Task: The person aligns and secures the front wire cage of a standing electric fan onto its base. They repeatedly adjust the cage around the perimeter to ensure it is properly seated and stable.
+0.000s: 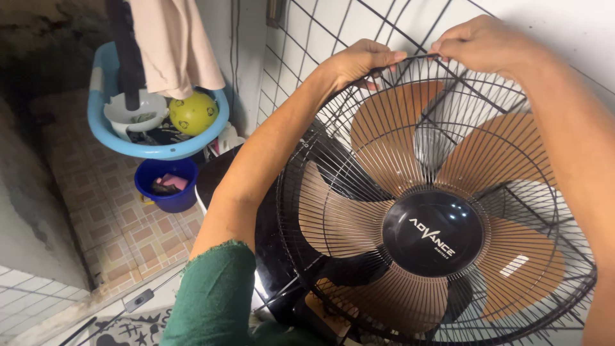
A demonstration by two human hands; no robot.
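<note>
While the fan [435,211] leans back against the white tiled wall [295,45], both hands are up at the top rim of its black wire grille [359,160], so the step in hand looks like working the front grille at its upper edge, seating it or freeing it, and which of the two I cannot tell. The left hand [355,64] has its fingers curled together over the rim wire, clamped on it; the right hand [483,45] pinches the same rim just beside it, fingers closed on the wire. Behind the grille sit the tan blades [384,138] around a round black hub [432,234]. My read: the next move calls for an even grip and care at the rim, so the wires don't bend. Further out to the left, a light blue basin [109,138] holds a yellow-green ball [193,113] and a white bowl [138,114], above a dark blue bucket [168,192] on the patterned floor [122,237].
</note>
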